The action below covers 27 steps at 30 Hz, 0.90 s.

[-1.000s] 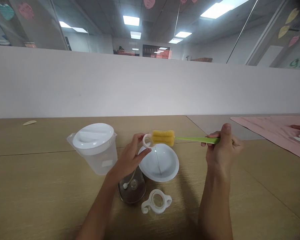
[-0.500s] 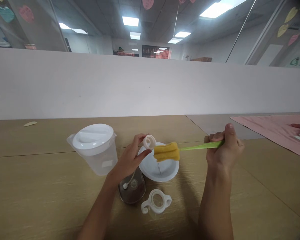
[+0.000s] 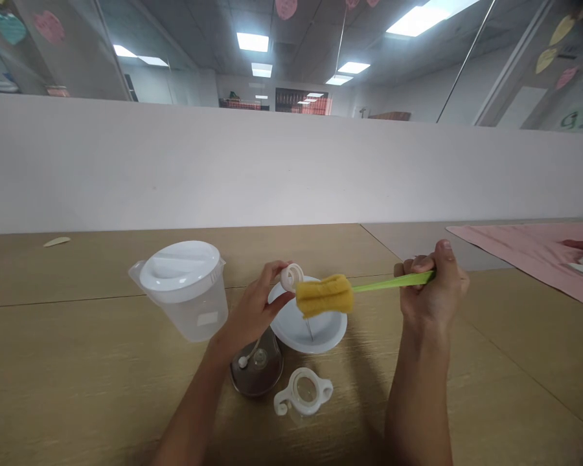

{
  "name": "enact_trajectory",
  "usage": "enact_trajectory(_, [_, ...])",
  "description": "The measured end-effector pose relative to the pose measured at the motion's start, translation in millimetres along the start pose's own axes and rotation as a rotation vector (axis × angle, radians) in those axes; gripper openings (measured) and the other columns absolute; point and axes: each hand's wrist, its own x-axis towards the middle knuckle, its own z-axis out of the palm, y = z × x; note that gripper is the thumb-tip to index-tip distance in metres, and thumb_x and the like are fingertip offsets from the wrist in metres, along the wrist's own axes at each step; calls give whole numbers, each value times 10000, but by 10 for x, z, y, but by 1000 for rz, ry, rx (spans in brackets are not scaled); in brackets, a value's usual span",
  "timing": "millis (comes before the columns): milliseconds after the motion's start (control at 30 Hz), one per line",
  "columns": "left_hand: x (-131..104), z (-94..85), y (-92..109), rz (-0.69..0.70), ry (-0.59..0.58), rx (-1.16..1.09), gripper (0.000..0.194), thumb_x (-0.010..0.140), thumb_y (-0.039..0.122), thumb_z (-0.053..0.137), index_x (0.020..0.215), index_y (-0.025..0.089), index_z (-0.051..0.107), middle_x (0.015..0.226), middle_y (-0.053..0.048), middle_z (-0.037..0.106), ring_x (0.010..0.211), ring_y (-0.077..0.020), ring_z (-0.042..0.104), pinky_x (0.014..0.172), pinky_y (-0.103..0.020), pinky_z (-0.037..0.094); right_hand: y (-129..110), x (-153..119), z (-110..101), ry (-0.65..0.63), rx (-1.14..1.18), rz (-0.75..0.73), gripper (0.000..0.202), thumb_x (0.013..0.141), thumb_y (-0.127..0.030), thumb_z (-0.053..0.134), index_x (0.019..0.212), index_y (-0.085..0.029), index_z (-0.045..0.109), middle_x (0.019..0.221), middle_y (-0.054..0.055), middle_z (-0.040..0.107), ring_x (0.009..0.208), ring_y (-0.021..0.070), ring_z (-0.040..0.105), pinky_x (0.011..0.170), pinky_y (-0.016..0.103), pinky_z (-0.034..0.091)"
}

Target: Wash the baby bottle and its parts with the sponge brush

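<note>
Room: plain white wall (image 3: 291, 168) behind a wood-grain surface (image 3: 78, 362), seams visible. Translucent plastic pitcher (image 3: 187, 285), lidded. Smooth white round bowl (image 3: 320, 335). Above it, my right hand (image 3: 428, 288) grips a green-handled brush (image 3: 369, 286), sponge head (image 3: 325, 296) yellow, ribbed; my left hand (image 3: 252, 307) pinches a white ring (image 3: 284, 278).

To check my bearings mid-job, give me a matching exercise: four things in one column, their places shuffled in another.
1. White ring
2. Sponge brush
3. Lidded pitcher
4. Pink cloth

A. In the right hand
B. At the picture's right edge
C. Held by the left hand
D. Left of both hands

Pairs: 1-C, 2-A, 3-D, 4-B
</note>
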Motion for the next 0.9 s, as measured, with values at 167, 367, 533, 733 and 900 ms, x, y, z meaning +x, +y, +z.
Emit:
enact_trajectory(167, [1, -5, 12, 14, -4, -15, 373, 888, 286, 484, 1244, 258, 377, 1314, -34, 488, 1194, -177, 484, 1019, -328, 383, 60, -61, 40, 124, -233, -169, 490, 748, -476, 647, 405, -169, 479, 371, -41, 433, 342, 90, 434, 313, 217, 337])
enact_trajectory(367, [8, -17, 27, 28, -14, -25, 356, 881, 240, 483, 1227, 251, 396, 1299, -36, 501, 1167, -174, 507, 1009, -329, 397, 96, -176, 164, 143, -212, -321, 503, 796, -461, 606, 403, -169, 494, 368, -42, 434, 338, 84, 413, 344, 235, 361])
enact_trajectory(533, [4, -36, 66, 27, -17, -50, 349, 860, 293, 535, 1189, 246, 430, 1233, -32, 551, 1126, -185, 536, 977, -333, 425, 67, -224, 188, 167, -179, -425, 497, 803, -439, 609, 400, -173, 493, 361, -49, 413, 351, 85, 411, 384, 251, 383])
enact_trajectory(733, [-29, -52, 128, -36, 9, -106, 387, 822, 389, 590, 1159, 239, 473, 1167, -34, 589, 1081, -201, 559, 910, -320, 463, -8, -198, 166, 70, -113, -148, 450, 741, -416, 675, 415, -163, 495, 393, -40, 466, 320, 72, 381, 327, 228, 331])
enact_trajectory(900, [-26, -12, 124, -70, 10, -255, 385, 855, 413, 538, 1185, 217, 501, 1102, -65, 614, 1054, -209, 571, 869, -313, 479, -7, -163, 168, -174, 123, 28, 465, 777, -482, 582, 442, -167, 518, 335, -60, 381, 272, 43, 271, 305, 203, 282])
